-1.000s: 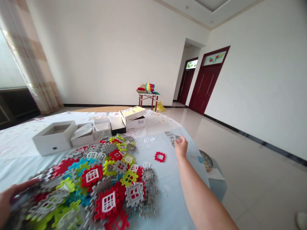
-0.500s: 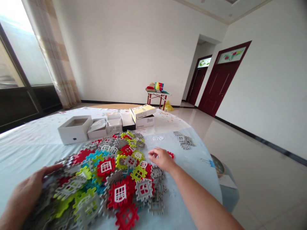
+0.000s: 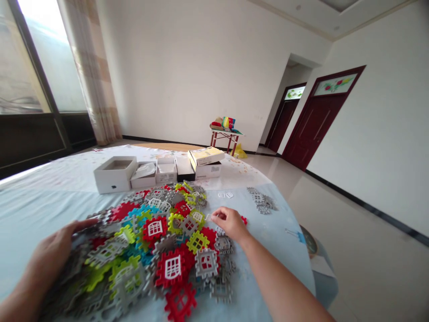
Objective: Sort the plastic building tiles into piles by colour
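A heap of interlocking plastic tiles [image 3: 197, 241] in grey, red, lime green and blue spreads before me, several with white window frames in them. My right hand [image 3: 229, 222] is above the heap's right edge, thumb and fingers pinched on a small white window piece [image 3: 208, 217], mostly covered by the fingers. At the heap's left side lies my left hand [image 3: 55, 246], its index finger stretched over grey tiles and the other fingers partly hidden; it grips nothing that I can see. Two loose white window pieces [image 3: 225, 195] rest on the cloth beyond my right hand.
Open white boxes [image 3: 115, 174] stand in a row behind the heap, with a yellow-lidded box [image 3: 206, 156] at the right end. A small group of grey tiles [image 3: 263, 200] lies to the right on the cloth-covered round table [image 3: 281, 250]. A stool [image 3: 321, 264] stands beside it.
My right hand has closed its fingers and lifted the small white window piece off the heap. My left hand stays at the left of the heap. The whole view has shifted slightly.
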Demonstrator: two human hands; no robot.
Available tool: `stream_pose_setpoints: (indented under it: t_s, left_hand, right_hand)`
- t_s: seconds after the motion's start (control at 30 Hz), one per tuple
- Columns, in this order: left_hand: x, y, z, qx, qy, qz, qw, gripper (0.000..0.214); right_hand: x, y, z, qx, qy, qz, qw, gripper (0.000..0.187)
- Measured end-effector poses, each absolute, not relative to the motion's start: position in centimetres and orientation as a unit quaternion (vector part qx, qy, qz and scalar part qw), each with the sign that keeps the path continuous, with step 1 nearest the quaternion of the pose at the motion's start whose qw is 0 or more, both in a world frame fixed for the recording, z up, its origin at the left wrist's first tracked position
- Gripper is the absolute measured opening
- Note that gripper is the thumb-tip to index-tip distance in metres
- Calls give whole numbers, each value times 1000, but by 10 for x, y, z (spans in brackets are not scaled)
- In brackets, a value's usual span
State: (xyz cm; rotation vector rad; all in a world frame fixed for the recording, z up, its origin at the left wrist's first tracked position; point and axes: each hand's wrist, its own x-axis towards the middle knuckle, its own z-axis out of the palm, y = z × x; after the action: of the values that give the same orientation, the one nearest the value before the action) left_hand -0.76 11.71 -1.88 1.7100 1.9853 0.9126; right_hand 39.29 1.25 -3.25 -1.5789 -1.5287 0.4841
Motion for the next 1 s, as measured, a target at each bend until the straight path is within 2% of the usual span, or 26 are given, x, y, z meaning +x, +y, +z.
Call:
stream_pose_setpoints:
  t_s: [0.1,0.3,0.37,0.63,0.83,1.0]
  left_hand:
    - [-1,110,-10,570,713,313,262,58]
    - [3,105,-6,562,708,321,282,59]
    - [2,106,-7,565,705,326,279,58]
    - [1,108,-9,560,713,328,265,54]
    - [1,110,-10,567,720,305,258,56]
    - [-1,110,-11,587,712,309,231,59]
  right_hand:
    - [410,25,-39,-639,-525,244,506,25]
    - [436,39,-49,-631,-441,224,598,45]
    - [440,37,-50,-634,-441,218,597,46]
    - [434,20,-39,-651,-546,246,466,27]
    - [423,3,-26,-655,-682,175,275,28]
    - [422,0,-27,-646,-715,154,218,21]
